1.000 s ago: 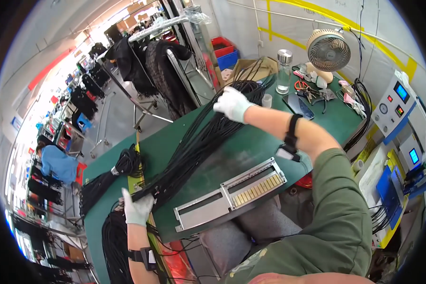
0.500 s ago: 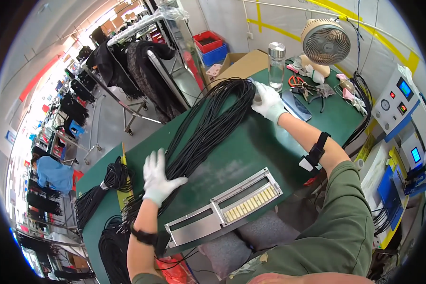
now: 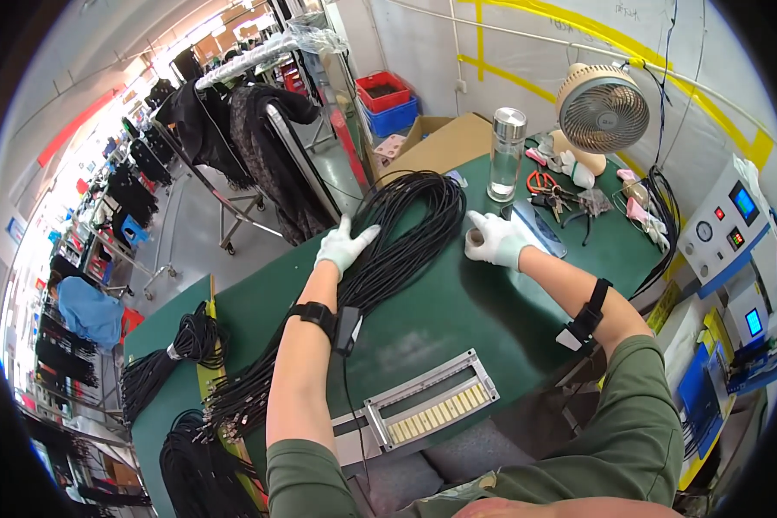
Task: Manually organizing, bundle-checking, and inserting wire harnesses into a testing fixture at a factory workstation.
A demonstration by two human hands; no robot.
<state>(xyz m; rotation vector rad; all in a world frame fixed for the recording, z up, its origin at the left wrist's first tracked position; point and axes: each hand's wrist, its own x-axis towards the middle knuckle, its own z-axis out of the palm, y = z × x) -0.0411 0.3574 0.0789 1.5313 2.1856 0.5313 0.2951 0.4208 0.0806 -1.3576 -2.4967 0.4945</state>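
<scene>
A long bundle of black cables [image 3: 380, 259] lies across the green table [image 3: 457, 319], looped at its far end. My left hand [image 3: 344, 245], in a white glove, rests flat with spread fingers on the bundle's left side. My right hand [image 3: 496, 239], also gloved, is closed around a small brownish roll of tape [image 3: 474, 244] just right of the bundle. Both wrists carry black bands.
A metal comb-like fixture [image 3: 423, 410] sits at the table's near edge. Far right stand a clear bottle [image 3: 506, 155], a dark flat phone-like slab [image 3: 540, 229], scissors and small tools [image 3: 548, 186], a fan [image 3: 602, 108] and control boxes [image 3: 729, 229]. More cable bundles [image 3: 177, 354] lie left.
My left hand moved from the bundle's near end up to its middle. My right hand left the far loop, came to the right and took hold of the tape roll.
</scene>
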